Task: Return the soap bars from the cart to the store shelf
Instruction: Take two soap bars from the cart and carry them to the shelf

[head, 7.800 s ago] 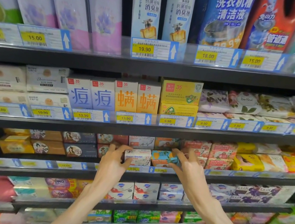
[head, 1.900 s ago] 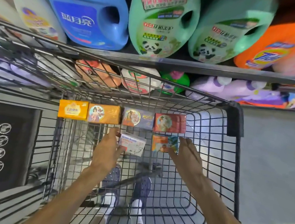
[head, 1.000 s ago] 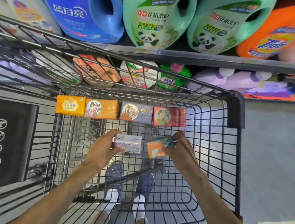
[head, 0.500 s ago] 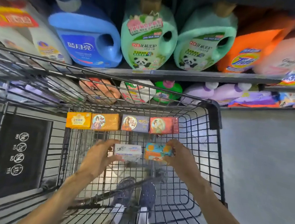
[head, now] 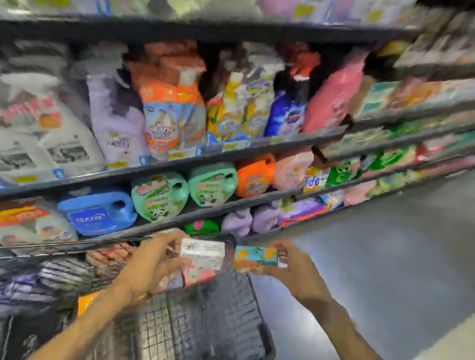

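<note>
The picture is smeared by fast head motion. My left hand grips a white soap box by its left end. My right hand grips a teal and orange soap box by its right end. Both boxes are held side by side in the air above the far rim of the black wire cart. Inside the cart, a reddish soap box and an orange one show below my left hand; other boxes there are too blurred to make out.
Store shelves run from the left to the far right, packed with detergent jugs and refill bags: blue jug, green jugs, orange jug. Grey aisle floor lies to the right of the cart.
Both hands have lifted the two soap boxes up out of the cart basket to above its rim. The view has swung up from the cart to the shelves and aisle.
</note>
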